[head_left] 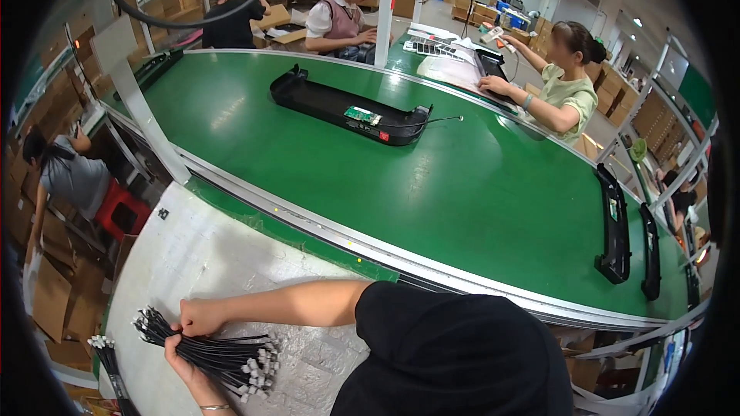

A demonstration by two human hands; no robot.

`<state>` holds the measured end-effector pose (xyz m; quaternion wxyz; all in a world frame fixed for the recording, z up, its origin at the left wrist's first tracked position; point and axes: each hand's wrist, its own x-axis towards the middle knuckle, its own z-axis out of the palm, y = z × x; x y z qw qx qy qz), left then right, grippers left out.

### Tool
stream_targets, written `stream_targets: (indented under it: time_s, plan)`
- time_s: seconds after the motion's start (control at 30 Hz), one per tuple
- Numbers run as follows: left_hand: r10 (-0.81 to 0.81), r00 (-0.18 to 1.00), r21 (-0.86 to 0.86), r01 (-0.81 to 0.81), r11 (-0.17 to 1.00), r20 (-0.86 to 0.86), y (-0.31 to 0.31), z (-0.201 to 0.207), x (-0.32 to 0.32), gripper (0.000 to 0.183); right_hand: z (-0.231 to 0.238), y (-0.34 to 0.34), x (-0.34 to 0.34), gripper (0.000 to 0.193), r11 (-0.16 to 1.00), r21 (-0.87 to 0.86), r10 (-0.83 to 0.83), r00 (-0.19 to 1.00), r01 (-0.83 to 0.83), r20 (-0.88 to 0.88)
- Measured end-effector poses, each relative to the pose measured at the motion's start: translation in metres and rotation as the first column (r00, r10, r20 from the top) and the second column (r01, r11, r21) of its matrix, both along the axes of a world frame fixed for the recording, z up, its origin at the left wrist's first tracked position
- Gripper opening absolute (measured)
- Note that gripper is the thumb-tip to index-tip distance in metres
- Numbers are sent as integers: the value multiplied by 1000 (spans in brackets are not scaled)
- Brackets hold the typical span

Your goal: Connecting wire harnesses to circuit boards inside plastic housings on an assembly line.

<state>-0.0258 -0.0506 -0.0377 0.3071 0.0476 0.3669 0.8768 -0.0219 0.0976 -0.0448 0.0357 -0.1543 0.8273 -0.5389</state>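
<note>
A thick bundle of black cables (223,360) with white connectors at both ends lies over the white padded work surface (308,370). My left hand (182,356), with a bangle at its wrist, is wrapped round the bundle close to its upper left end. Just above it, my right hand (202,317) is closed in a fist against the cables. Its fingertips are hidden, so what it pinches cannot be made out. A second bundle of black cables (114,374) lies at the left edge of the surface.
Beyond the work surface runs a green conveyor belt (324,192) with a metal rail. On it sit a long black housing (347,112) with a green circuit board and two more housings (613,223) at the right. Co-workers (566,81) work along the far side.
</note>
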Motion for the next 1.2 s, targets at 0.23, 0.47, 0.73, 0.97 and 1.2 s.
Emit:
stream_targets:
  time_s: [0.23, 0.47, 0.73, 0.97, 1.2]
  plan:
    - [35, 983, -24, -32, 999, 181, 9, 0, -8, 27, 14, 13, 19, 17, 953, 54, -284, 938, 300, -199]
    - [52, 970, -44, -43, 998, 238, 11, 9, -5, 30, 20, 57, 0, 18, 952, -123, -294, 951, 281, -99]
    - [232, 966, -47, -228, 973, 114, -11, 0, -19, 36, 52, 67, -3, 9, 861, -263, -508, 745, 435, -432]
    - [-89, 992, 143, 75, 987, 93, -18, -7, -37, 29, 105, 72, 38, 19, 877, -371, -456, 769, 304, -448]
    - [12, 987, 41, -6, 999, -158, -14, 18, 2, 24, 115, 54, 45, 20, 906, -236, -417, 649, 352, -636]
